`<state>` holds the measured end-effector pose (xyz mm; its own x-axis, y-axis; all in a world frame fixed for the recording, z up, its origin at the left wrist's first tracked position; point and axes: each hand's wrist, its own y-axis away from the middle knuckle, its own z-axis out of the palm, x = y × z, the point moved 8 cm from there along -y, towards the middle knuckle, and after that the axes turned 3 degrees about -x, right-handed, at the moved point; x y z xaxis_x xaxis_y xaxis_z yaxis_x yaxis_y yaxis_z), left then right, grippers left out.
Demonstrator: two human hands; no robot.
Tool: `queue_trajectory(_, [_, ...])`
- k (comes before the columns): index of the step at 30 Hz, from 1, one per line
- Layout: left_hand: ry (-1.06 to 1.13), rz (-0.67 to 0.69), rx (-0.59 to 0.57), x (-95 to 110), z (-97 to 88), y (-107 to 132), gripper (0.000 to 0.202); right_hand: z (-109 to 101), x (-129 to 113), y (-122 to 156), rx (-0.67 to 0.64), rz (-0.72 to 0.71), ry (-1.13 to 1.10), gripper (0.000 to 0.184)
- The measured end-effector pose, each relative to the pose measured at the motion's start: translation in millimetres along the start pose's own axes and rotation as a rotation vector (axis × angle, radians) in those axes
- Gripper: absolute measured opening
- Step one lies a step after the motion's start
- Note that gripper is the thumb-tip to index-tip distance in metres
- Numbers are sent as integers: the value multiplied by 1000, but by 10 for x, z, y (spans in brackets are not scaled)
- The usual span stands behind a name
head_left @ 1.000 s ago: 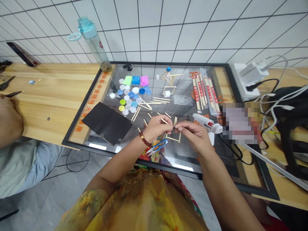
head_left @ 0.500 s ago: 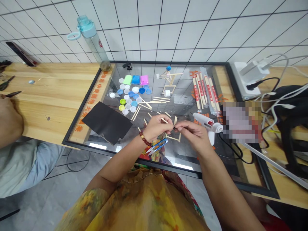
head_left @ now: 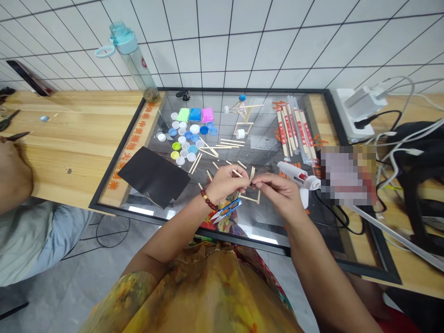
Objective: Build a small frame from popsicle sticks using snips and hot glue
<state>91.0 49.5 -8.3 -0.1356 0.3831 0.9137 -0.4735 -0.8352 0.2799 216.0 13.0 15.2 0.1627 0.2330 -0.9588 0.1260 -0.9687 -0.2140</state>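
One stick (head_left: 237, 173) in left hand (head_left: 227, 185), three coloured packs (head_left: 195, 114)

Small craft workspace; home or shop, cannot tell: wooden counter (head_left: 83, 138) along white tiled wall (head_left: 215, 51), loose bottle caps (head_left: 193, 149), wooden sticks (head_left: 231, 144), white glue gun (head_left: 293, 172), blue-handled snips (head_left: 229, 209), power strip (head_left: 350, 115) at right
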Motion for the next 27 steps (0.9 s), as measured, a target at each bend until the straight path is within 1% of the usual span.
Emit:
queue_trajectory(6, [11,-26,4,-6,7,7,6,-5,-51,0,-3,-50,78,11])
queue_trajectory(11, [5,-51,10,-11,14,13,4,-1,-122,13,-9,-149,184,12])
queue_trajectory(15, [16,-67,24,-13,11,18,5,18,-231,37,17,-258,310,16])
queue_trajectory(17, [28,-71,27,-12,12,19,5,22,-307,62,51,-332,416,18])
queue_trajectory(19, [34,-73,32,-13,11,20,5,11,-413,120,114,-450,532,21])
queue_trajectory(21, [43,-67,45,-6,4,20,5,-27,-523,216,219,-580,606,25])
queue_trajectory(23, [72,-50,66,8,-8,19,5,-77,-586,312,324,-645,621,25])
queue_trajectory(24, [98,-35,77,20,-16,18,6,-98,-591,343,360,-637,608,22])
queue_trajectory(25, [131,-17,85,35,-24,16,8,-111,-576,355,379,-598,588,17])
queue_trajectory(27, [213,20,91,63,-38,10,11,-115,-488,336,380,-451,528,6])
